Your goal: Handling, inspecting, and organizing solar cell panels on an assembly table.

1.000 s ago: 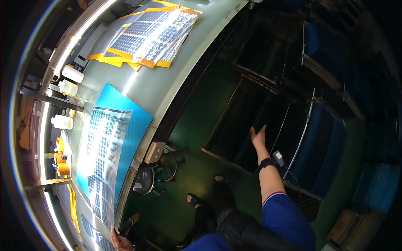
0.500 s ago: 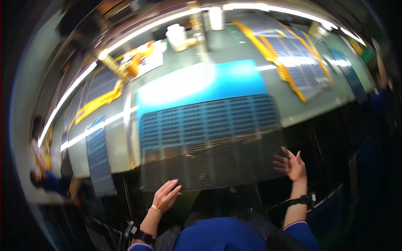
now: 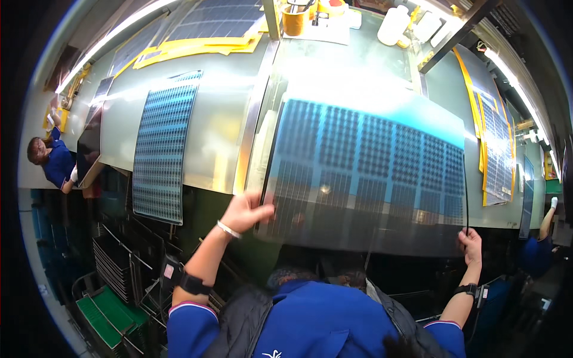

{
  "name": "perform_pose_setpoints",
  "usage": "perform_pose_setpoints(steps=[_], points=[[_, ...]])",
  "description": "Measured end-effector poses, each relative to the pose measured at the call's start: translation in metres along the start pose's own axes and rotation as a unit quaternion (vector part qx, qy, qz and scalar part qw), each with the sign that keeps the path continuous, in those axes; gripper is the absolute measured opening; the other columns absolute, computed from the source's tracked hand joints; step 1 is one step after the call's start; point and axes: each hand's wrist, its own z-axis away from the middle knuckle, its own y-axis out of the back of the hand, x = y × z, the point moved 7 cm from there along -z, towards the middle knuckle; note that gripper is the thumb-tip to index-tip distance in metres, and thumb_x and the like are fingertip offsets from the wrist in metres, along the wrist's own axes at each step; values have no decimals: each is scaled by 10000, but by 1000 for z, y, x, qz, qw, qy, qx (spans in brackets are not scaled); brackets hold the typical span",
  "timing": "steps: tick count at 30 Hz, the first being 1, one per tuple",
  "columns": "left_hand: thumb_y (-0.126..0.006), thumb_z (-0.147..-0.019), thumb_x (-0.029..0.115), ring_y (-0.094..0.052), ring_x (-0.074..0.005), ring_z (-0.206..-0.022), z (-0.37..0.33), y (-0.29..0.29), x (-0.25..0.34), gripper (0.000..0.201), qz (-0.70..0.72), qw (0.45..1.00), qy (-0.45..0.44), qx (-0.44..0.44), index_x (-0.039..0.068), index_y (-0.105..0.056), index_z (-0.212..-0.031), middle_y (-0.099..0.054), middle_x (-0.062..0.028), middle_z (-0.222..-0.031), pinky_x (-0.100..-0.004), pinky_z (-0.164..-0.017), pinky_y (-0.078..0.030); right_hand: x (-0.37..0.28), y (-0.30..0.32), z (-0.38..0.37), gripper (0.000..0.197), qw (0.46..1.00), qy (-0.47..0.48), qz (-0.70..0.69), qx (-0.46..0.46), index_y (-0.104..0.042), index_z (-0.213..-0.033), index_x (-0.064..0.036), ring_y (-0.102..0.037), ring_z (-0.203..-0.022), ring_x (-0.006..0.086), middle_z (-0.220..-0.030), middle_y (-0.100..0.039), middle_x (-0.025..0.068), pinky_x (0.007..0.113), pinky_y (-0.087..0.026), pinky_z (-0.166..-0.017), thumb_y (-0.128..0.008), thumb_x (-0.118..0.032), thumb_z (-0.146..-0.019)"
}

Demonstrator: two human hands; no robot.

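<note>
A large glossy dark panel (image 3: pixel 370 179), its face marked with a grid of cells like a solar panel, lies in front of me. Its near part juts past the edge of the workbench, and bright blue and white reflections cover its far part. My left hand (image 3: pixel 243 213) is closed on the panel's left edge near the front corner, its thumb over the face. At the near right corner my right hand (image 3: pixel 471 244) grips the edge, with the fingers partly hidden.
Another gridded panel (image 3: pixel 166 149) overhangs the bench (image 3: pixel 221 125) to the left. Yellow-edged sheets (image 3: pixel 203 43) lie beyond it, with more (image 3: pixel 496 143) at right. White bottles (image 3: pixel 394 27) stand at the back. A co-worker (image 3: pixel 57 156) is far left; racks and a green tray (image 3: pixel 110 313) are below.
My view has turned, and the panel appears further right. Both hands were open and off its edges; now they have closed on its left and right sides.
</note>
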Motion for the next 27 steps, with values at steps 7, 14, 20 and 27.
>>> perform_pose_setpoints(steps=[7, 14, 20, 27], points=[[-628, -820, 7, -629, -188, -983, -102, 35, 56, 394, -252, 961, -89, 79, 65, -585, -1207, -617, -124, -1171, -322, -868, -494, -56, -23, -75, 298, 982, 173, 24, 74, -608, -1130, -21, -538, -792, 43, -932, -611, -38, 193, -433, -712, -662, -132, -858], [-633, -750, 7, -140, -257, -1414, -92, 37, 39, 577, -426, 883, -196, -11, 192, -535, -1288, -349, -29, -1458, -477, -1133, -11, -53, -23, -111, 318, 972, 202, 74, 94, -620, -1134, -11, -544, -926, 74, -1032, -615, -1, 218, -413, -849, -677, -138, -848], [-662, -740, 37, -61, -277, -1423, -94, 36, 38, 641, -459, 874, -154, -49, 222, -487, -1328, -275, -26, -1494, -497, -1120, 69, -46, -22, -115, 331, 974, 191, 74, 98, -619, -1141, -11, -524, -876, 57, -981, -596, -24, 203, -410, -827, -681, -149, -846], [-666, -726, 19, -28, -257, -1426, -94, 35, 38, 675, -439, 882, -163, -52, 214, -471, -1343, -253, -24, -1504, -484, -1118, 88, -38, -26, -116, 344, 973, 195, 60, 108, -619, -1142, -11, -498, -814, 39, -904, -559, -50, 180, -406, -773, -690, -162, -841]])
